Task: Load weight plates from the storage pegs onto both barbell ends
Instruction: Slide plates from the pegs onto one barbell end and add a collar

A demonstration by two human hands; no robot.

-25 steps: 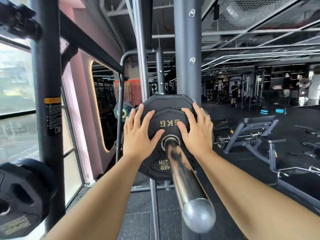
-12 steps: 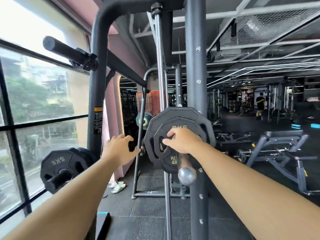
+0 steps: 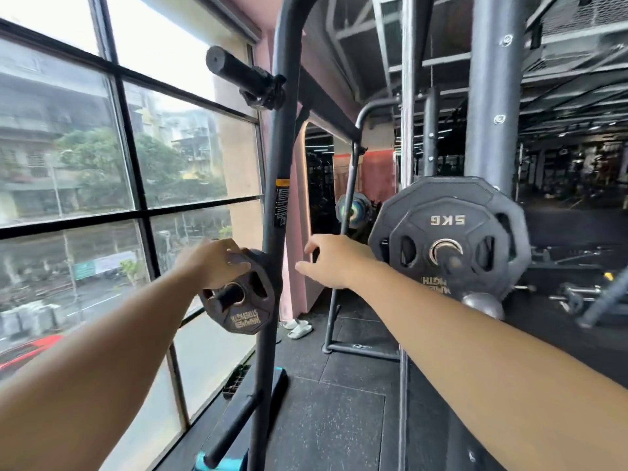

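While a 5 kg plate [image 3: 448, 220] sat loaded on the barbell end [image 3: 482, 304], your left hand [image 3: 217, 263] gripped the top edge of a second plate [image 3: 239, 312] on its storage peg [image 3: 227, 296] and your right hand [image 3: 334, 261] hovered empty and relaxed nearby, so the next move likely required sliding it straight off.

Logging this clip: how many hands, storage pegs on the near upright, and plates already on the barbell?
Hands: 2, left hand gripping the peg plate, right hand free.
Storage pegs: 3, upper peg, middle peg, lower peg.
Barbell plates: 2, 5KG plate in front of larger plate.
Total: 7.
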